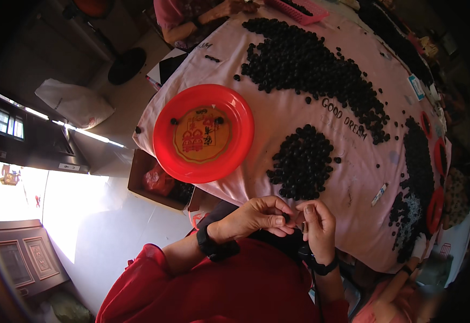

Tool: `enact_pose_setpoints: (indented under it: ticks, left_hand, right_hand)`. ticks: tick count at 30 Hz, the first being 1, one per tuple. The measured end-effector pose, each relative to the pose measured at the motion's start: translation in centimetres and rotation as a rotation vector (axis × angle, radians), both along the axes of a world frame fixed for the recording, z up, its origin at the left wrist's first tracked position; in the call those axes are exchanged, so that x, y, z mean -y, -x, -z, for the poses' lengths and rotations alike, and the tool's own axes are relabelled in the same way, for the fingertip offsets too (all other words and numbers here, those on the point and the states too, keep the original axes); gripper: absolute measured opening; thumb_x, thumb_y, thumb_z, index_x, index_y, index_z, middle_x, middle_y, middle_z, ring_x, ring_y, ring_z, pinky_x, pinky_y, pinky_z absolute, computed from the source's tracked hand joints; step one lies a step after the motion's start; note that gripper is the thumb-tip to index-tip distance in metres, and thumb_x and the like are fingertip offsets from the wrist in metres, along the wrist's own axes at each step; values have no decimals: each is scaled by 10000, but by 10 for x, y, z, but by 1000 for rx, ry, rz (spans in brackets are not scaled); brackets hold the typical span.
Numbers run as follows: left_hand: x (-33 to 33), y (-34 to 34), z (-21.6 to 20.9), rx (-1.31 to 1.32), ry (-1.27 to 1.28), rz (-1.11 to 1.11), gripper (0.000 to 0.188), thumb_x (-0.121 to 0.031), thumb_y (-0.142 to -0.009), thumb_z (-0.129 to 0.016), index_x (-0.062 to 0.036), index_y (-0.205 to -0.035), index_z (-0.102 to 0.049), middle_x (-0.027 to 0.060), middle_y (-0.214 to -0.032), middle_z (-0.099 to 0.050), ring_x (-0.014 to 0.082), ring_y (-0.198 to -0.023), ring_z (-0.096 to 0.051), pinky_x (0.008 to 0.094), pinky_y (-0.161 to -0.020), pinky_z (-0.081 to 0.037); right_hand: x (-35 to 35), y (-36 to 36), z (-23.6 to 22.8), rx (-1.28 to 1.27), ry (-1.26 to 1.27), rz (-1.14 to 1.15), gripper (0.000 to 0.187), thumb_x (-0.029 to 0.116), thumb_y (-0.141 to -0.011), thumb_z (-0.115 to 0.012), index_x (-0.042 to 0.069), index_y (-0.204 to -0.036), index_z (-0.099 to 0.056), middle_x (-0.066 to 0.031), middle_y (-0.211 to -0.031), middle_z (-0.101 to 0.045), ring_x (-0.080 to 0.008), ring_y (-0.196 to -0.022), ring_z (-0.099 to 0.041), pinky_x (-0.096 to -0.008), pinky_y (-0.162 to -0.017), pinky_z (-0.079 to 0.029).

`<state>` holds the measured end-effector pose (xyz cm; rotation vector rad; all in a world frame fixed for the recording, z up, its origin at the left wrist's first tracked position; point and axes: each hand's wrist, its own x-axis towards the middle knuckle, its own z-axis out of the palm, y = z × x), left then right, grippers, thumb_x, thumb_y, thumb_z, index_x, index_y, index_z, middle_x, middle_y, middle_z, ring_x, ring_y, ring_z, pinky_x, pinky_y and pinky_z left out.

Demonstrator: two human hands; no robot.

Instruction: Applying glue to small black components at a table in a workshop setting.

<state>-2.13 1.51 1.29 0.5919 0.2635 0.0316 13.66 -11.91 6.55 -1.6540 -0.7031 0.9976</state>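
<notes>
Just in front of my body, at the near edge of the cloth-covered table, my two hands meet. Between the thumb and fingers of my left hand (pixel 262 215) is a small black round piece (pixel 285 217). My right hand (pixel 320 225) is closed in a pinch beside it, with a small shiny bit at its fingertips too tiny to name. Right beyond my hands lies a small heap of black round pieces (pixel 301 161). To the left, a red plate (pixel 165 129) with a gold printed centre holds two black pieces.
A larger black heap (pixel 305 62) spreads across the pink cloth (pixel 353 177). Farther right are another dark pile (pixel 419 156) and red plates (pixel 435 210). Other people work at the far left and lower right. An open box (pixel 141 169) stands below the table's left edge.
</notes>
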Motion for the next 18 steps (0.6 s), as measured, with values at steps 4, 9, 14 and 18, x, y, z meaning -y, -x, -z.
enact_pose_setpoints:
  ticks: [4,9,14,18]
  left_hand:
    - [3,1,6,1,108,-43,274,-222,-971,-633,-48,-1179,-597,117,-1114,-679,212,-1016,-693,336,-856,-583]
    - [4,1,14,11,-72,-135,301,-269,-976,-624,-59,-1189,-587,78,-1017,-679,157,-906,-680,305,-802,-563]
    - [3,1,10,1,-18,-147,316,-292,-984,-608,-49,-1184,-587,66,-990,-676,150,-919,-668,306,-824,-552]
    - [6,0,7,9,27,-161,311,-296,-1004,-573,-42,-1184,-582,69,-993,-667,160,-956,-650,318,-856,-529]
  right_hand:
    - [0,0,-3,19,-34,-8,237,205,-1049,-514,14,-969,-630,8,-708,-580,-19,-556,-466,-181,-475,-351]
    - [0,2,-3,17,-43,-15,240,199,-1050,-507,7,-973,-629,8,-701,-572,-27,-560,-477,-186,-493,-370]
    - [-1,5,-4,21,-49,-29,208,155,-1042,-518,-8,-998,-639,-5,-724,-579,-43,-600,-508,-204,-555,-428]
    - [-2,7,-3,124,-58,-64,206,140,-1038,-522,-23,-1006,-645,-12,-743,-594,-56,-632,-534,-220,-577,-449]
